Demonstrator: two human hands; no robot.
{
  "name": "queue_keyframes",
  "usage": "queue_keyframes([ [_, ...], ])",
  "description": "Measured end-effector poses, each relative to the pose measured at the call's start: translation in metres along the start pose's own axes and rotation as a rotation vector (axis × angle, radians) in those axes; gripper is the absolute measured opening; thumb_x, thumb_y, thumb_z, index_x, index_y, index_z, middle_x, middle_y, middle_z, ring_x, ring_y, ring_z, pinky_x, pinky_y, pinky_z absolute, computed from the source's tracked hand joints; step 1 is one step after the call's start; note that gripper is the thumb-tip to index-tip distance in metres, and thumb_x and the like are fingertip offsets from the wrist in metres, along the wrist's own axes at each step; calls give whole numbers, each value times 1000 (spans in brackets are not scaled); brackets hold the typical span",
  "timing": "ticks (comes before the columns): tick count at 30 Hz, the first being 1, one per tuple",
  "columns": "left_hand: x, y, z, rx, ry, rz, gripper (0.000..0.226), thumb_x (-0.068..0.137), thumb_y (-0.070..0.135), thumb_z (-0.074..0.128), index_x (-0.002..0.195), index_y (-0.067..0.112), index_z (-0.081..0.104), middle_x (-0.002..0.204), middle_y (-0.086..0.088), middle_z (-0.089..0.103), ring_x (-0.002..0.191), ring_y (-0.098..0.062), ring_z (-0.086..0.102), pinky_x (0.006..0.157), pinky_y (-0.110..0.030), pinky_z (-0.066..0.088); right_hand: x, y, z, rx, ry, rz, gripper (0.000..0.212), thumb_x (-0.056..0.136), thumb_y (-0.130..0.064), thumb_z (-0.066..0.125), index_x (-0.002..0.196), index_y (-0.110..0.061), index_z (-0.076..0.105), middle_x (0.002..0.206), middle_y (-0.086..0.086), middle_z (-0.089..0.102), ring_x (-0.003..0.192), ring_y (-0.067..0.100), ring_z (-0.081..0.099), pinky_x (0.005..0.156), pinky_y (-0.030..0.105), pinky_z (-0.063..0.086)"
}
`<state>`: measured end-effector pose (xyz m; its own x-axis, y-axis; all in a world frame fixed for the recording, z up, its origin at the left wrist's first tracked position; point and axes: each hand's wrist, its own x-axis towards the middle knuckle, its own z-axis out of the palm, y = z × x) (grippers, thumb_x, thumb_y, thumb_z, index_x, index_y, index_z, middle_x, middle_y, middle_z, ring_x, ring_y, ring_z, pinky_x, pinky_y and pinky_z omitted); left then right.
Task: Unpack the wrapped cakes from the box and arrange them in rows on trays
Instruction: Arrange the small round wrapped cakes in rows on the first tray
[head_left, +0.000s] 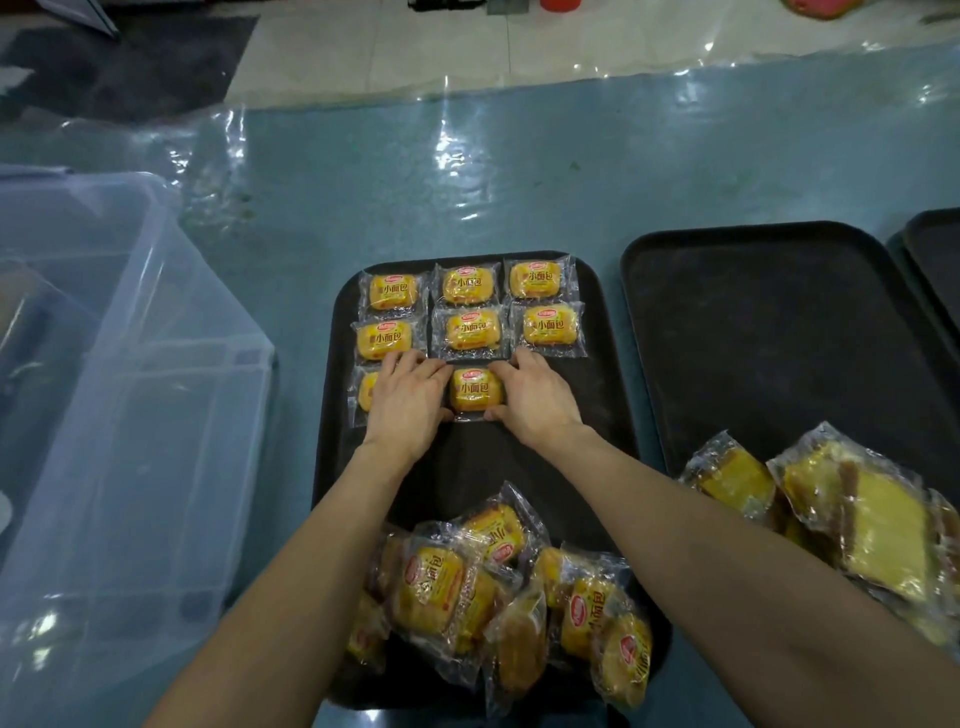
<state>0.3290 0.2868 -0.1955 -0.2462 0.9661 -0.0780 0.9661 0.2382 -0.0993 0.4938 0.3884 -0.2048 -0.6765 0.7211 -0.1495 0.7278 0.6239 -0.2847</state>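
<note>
The cake (475, 392) lies flat in the middle of the third row on the tray (602, 395), label up, its long axis running left to right like the six cakes in the two full rows beyond it. The right grip (537, 397) pinches its right end, fingers curled over the far corner and thumb at the near one. The left grip (408, 395) lies spread flat over the left cake (365, 392), with its thumb touching the middle cake's left edge.

This looks like squaring the cake up in line. The row's one open slot lies just to the right, under the right grip. The pile (498, 597) for filling it sits at the tray's near end, between the forearms, about equally near either grip. The box (130, 364) stands on the table (519, 182) to the left, and a spare tray (769, 338) waits on the right.
</note>
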Motion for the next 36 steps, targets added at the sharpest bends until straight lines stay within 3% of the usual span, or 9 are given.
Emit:
queue_keyframes([
  [10,3,-7,7,-17,31,9,72,86,52,84,147,20,65,147,1,67,137,-26,52,119,-45,32,-2,0,0,59,48,39,80,86,-49,86,149,-17,50,141,4,56,132,24,55,107,43,54],
  [13,-3,-9,3,-72,75,0,64,86,50,85,140,21,69,139,0,71,132,-26,56,115,-46,37,-20,4,-4,93,93,58,65,91,-45,82,142,-17,55,134,3,59,126,23,58,102,42,56],
  [15,-10,-7,-1,-125,77,-22,48,88,48,84,128,24,74,126,2,73,123,-23,60,107,-44,45,-35,6,-3,106,106,56,39,96,-43,77,125,-19,64,119,0,62,112,22,63,92,42,59],
  [17,-21,-3,-4,-281,-22,-36,30,92,51,80,112,29,75,109,6,73,106,-17,66,95,-41,55,-50,9,2,142,-9,75,25,101,-47,68,105,-22,69,102,-3,66,96,20,68,83,42,60],
  [21,-46,13,-6,-623,-434,-49,30,92,65,74,97,35,75,99,11,73,95,-9,68,86,-39,60,-82,16,10,264,-324,86,39,103,-59,59,86,-26,71,79,-4,70,74,13,66,64,34,52],
  [25,-69,25,0,-675,-552,-62,35,94,64,73,107,33,78,101,11,74,97,-10,70,87,-34,58,-103,21,10,326,-365,137,23,104,-43,66,93,-25,74,83,-6,72,81,13,68,70,34,55],
  [30,-77,37,0,-702,-425,-181,43,104,50,66,140,27,61,120,3,73,109,-16,69,96,-39,58,-117,46,-2,669,-65,597,2,102,-13,65,103,-15,65,92,9,76,66,20,77,63,37,66],
  [32,-75,43,-1,-673,-420,-180,47,104,50,66,144,26,56,122,2,73,109,-16,69,96,-38,57,-126,54,-8,726,-50,701,5,101,-7,64,97,-9,65,82,13,78,57,20,77,60,37,66],
  [36,-65,66,-3,-641,-446,-102,47,104,52,66,142,26,59,121,3,72,109,-15,68,97,-38,57,-139,61,-10,502,-243,493,20,100,-22,67,86,-12,78,70,-1,78,55,5,72,52,21,52],
])
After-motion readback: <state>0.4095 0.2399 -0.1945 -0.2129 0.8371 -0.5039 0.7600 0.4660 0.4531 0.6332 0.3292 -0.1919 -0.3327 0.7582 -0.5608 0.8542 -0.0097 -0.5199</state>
